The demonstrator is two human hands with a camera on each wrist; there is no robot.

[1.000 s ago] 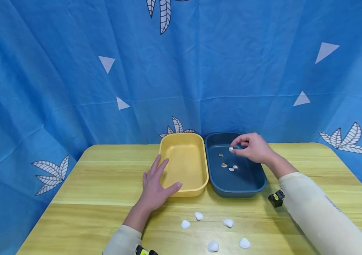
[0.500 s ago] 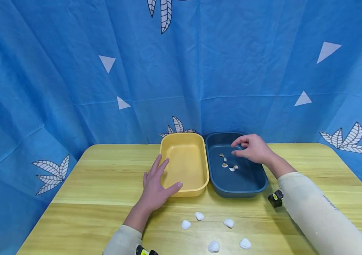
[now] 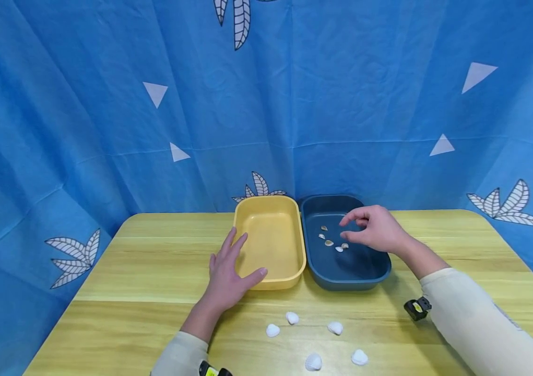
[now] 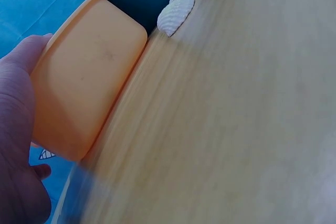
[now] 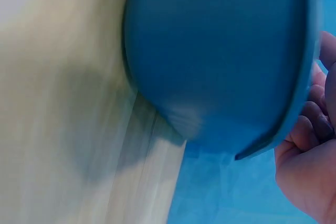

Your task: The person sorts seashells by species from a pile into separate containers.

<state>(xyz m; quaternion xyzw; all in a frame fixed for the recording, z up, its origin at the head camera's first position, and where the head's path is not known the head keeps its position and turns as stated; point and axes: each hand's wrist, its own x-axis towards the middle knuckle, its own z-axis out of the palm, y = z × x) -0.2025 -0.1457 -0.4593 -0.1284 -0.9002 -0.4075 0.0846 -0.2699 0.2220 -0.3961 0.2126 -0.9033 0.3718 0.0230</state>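
Note:
Over the dark blue bin (image 3: 348, 285) hovers my right hand (image 3: 376, 228), its thumb and index finger parted with nothing between them. Several small seashells lie on the bin's floor, among them a pale seashell (image 3: 321, 236) left of the fingertips. My left hand (image 3: 225, 278) has its fingers spread at the left side of the yellow bin (image 3: 273, 285), with the thumb across the near corner. In the left wrist view its thumb (image 4: 34, 51) lies along that bin's rim. The right wrist view shows the blue bin's outer wall (image 5: 220, 51), with curled fingers beyond the rim.
The two bins stand side by side at the table's back edge, against a blue curtain (image 3: 341, 104). Several larger white seashells lie on the wooden table (image 3: 163, 282) in front, including one white seashell (image 3: 313, 362) near the front and another white seashell (image 3: 359, 357) right of it.
My right hand has let go of a small seashell, which now lies in the blue bin. That hand has since shifted slightly down. The left hand has not moved.

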